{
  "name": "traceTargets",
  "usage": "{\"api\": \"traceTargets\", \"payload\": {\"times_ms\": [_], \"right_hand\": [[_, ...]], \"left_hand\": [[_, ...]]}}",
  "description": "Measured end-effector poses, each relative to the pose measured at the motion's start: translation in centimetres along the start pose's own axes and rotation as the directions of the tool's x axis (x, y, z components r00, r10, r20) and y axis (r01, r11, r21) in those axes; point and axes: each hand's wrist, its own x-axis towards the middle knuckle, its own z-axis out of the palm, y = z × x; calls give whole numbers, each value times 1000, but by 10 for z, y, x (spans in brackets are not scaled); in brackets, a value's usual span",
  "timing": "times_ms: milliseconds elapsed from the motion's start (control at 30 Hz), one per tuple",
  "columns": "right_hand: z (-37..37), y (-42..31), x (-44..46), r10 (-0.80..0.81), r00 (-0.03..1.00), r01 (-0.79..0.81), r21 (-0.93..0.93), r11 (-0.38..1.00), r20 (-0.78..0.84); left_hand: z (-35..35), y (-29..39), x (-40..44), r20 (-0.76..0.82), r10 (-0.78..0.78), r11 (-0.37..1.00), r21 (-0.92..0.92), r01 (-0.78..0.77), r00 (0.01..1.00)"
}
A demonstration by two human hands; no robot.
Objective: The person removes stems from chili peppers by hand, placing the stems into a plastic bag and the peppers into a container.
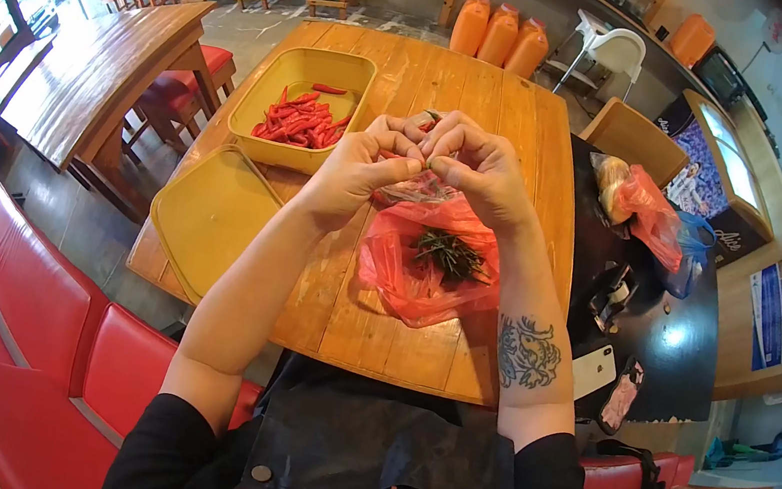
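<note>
My left hand [369, 165] and my right hand [478, 172] meet fingertip to fingertip above the wooden table [339, 323]. Both are closed in a pinch on what looks like a small red chili, mostly hidden by the fingers. Below them an open red plastic bag [389, 259] holds a heap of green chili stems [450, 255]. Behind the hands lies more clear and reddish plastic, partly covered. Left of my left hand stands a yellow tub [362, 88] with a pile of red chilies [300, 122] in it. Its yellow lid [213, 218] lies flat nearer to me.
On the black table [672, 358] at right are plastic bags [653, 218], a phone [593, 372] and a pink-patterned case [622, 396]. Orange jugs [499, 35] and a white high chair [610, 53] stand beyond. Red bench seats [52, 280] run along the left.
</note>
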Motion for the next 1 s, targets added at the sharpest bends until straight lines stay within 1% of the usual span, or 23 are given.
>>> {"api": "traceTargets", "payload": {"times_ms": [33,100,167,200,233,267,300,333,367,400,433,500,533,567,633,667,700,767,833,900,933,1000], "right_hand": [[0,1,0,-5,1000,5,44,999,10],[-1,3,-2,3,1000,-3,54,999,4],[-2,0,-1,-3,1000,2,69,998,2],[-3,-4,-3,-40,998,44,68,997,-57],[-7,-8,-5,-77,990,84,64,994,-114],[-15,-12,-9,-45,993,43,-17,999,-111],[-17,-18,-14,-47,993,46,-15,999,-107],[-15,-27,-21,-35,995,11,-247,969,-94],[-11,-33,-29,-23,996,-18,-464,886,-84],[-8,-35,-36,-62,996,13,-599,801,-61],[-7,-32,-45,-63,996,16,-593,805,-58],[-6,-23,-61,80,996,-77,-755,651,-33],[-4,-21,-68,82,997,-49,-819,571,-2],[-3,-16,-72,78,997,-47,-819,572,-2],[2,-6,-77,132,991,-70,-840,538,2],[4,-1,-77,147,989,-57,-889,455,12],[8,1,-78,147,989,-57,-888,457,12],[14,4,-80,73,996,14,-932,361,43],[16,5,-80,65,997,10,-929,370,37],[15,5,-78,15,999,40,-932,361,49],[15,4,-78,14,998,49,-931,360,58],[18,-1,-78,31,999,0,-941,340,12]], "left_hand": [[0,0,0,3,-1,1000,-1,1,1000],[-2,1,1,6,0,1000,4,0,1000],[-13,9,3,-91,46,993,111,-35,995],[-22,13,5,-139,129,974,203,-99,982],[-29,21,6,-213,154,949,303,-84,965],[-47,25,10,-209,265,768,636,-75,941],[-66,28,16,-167,364,479,877,-31,916],[-73,38,18,-171,364,477,879,-25,916],[-79,49,19,-209,297,314,943,112,932],[-84,57,21,-260,235,130,963,235,936],[-93,59,25,-264,235,124,963,241,935],[-99,62,32,-343,188,-6,936,351,920],[-97,63,33,-367,221,-3,926,377,903],[-94,64,36,-365,224,-6,927,376,904],[-78,64,42,-192,392,4,978,207,900],[-70,59,47,-147,319,98,988,122,936],[-60,52,53,-93,250,198,979,43,964],[-14,37,42,-64,56,281,959,46,996],[-10,-17,42,18,-24,226,974,-13,1000],[-10,-61,40,-14,24,0,1000,14,1000],[-9,-70,36,-20,31,-1,1000,20,999],[-7,-79,29,35,207,-163,987,-1,978]]}}
